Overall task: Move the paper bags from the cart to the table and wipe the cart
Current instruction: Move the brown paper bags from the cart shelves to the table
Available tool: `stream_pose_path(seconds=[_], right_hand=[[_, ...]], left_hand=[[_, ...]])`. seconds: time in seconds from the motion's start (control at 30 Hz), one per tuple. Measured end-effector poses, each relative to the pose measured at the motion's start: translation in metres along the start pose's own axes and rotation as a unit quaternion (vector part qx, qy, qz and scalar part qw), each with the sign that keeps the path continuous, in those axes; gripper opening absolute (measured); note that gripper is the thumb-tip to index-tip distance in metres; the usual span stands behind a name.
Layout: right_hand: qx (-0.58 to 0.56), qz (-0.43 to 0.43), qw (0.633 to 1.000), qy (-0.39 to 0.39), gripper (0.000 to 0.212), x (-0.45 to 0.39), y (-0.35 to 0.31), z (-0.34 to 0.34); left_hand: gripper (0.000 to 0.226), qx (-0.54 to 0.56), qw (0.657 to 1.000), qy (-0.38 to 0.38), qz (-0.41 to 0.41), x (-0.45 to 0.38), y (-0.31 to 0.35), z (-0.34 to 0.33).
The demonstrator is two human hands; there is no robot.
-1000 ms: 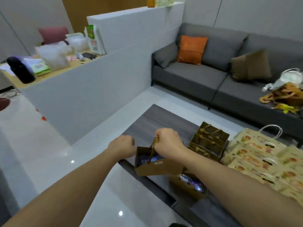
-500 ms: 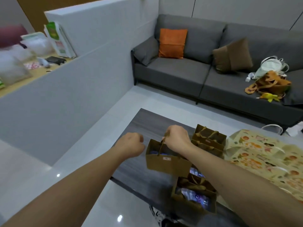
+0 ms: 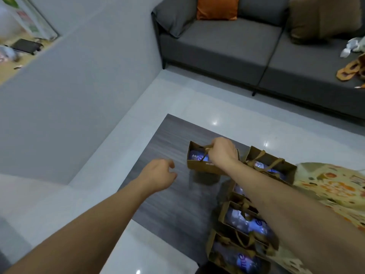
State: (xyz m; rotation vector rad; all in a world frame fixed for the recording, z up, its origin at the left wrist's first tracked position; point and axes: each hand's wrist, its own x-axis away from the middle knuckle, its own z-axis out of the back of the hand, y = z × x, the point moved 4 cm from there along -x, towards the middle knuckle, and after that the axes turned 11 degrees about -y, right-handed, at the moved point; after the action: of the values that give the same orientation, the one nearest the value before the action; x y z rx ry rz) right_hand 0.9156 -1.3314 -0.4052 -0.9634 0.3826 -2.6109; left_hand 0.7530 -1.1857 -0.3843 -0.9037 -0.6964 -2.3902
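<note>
Partition wall (image 3: pixel 79 91): grey, at far left; desk clutter behind it is too blurred to name.
Left hand (image 3: pixel 158 176): hovers above the dark wood-grain table (image 3: pixel 167 194), fingers loosely curled, holding nothing.
Held paper bag (image 3: pixel 199 165): brown kraft, open-topped, hanging just above the table over its own shadow; blue-wrapped contents inside; a small label on its front face is unreadable.
Right hand (image 3: pixel 222 152): fingers closed round the held bag's handles.
Row of brown paper bags (image 3: pixel 240 234): standing on the table beneath the right forearm, contents blue with white lettering, blurred and unreadable.
Far brown bag (image 3: pixel 271 165): on the table, just right of the held bag.
Patterned bags (image 3: pixel 331 186): cream with orange print, at the right edge.
Sofa (image 3: pixel 227 44): grey, behind the table, with an orange cushion (image 3: pixel 217 7).
</note>
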Motion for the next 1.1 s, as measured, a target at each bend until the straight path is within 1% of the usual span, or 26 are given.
stream_pose_path(seconds=[0.13, 0.27, 0.37, 0.47, 0.53, 0.63, 0.77, 0.9, 1.0, 1.1], right_hand=[[-0.034, -0.016, 0.999, -0.001, 0.010, -0.043, 0.014, 0.006], [-0.020, -0.038, 0.999, -0.020, 0.005, -0.069, 0.033, -0.004], [-0.011, -0.051, 0.999, -0.014, 0.011, -0.076, 0.046, -0.013], [0.008, -0.031, 0.999, 0.012, 0.020, -0.077, 0.041, -0.019], [-0.001, -0.001, 0.999, 0.039, 0.019, -0.073, 0.027, -0.024], [-0.053, 0.044, 0.997, 0.040, 0.022, -0.058, -0.001, -0.038], [-0.046, 0.127, 0.991, -0.003, 0.029, -0.022, -0.044, -0.065], [-0.007, 0.210, 0.976, -0.061, 0.037, 0.026, -0.090, -0.100], [0.042, 0.269, 0.956, -0.107, 0.042, 0.062, -0.123, -0.129], [0.078, 0.336, 0.930, -0.122, 0.043, 0.112, -0.161, -0.156]], left_hand=[[0.042, 0.021, 1.000, -0.014, 0.004, -0.026, 0.006, -0.006], [0.041, 0.035, 0.999, -0.032, 0.020, -0.039, 0.005, -0.018], [0.040, 0.036, 0.998, -0.042, 0.030, -0.042, -0.001, -0.025], [0.040, 0.040, 0.997, -0.046, 0.040, -0.040, -0.010, -0.028], [0.040, 0.046, 0.997, -0.039, 0.048, -0.035, -0.015, -0.029], [0.039, 0.052, 0.997, -0.024, 0.057, -0.020, -0.022, -0.029], [0.039, 0.074, 0.994, 0.005, 0.075, 0.008, -0.039, -0.027], [0.039, 0.101, 0.988, 0.043, 0.107, 0.052, -0.063, -0.030], [0.040, 0.129, 0.979, 0.074, 0.141, 0.099, -0.089, -0.039], [0.039, 0.161, 0.964, 0.115, 0.178, 0.161, -0.123, -0.056]])
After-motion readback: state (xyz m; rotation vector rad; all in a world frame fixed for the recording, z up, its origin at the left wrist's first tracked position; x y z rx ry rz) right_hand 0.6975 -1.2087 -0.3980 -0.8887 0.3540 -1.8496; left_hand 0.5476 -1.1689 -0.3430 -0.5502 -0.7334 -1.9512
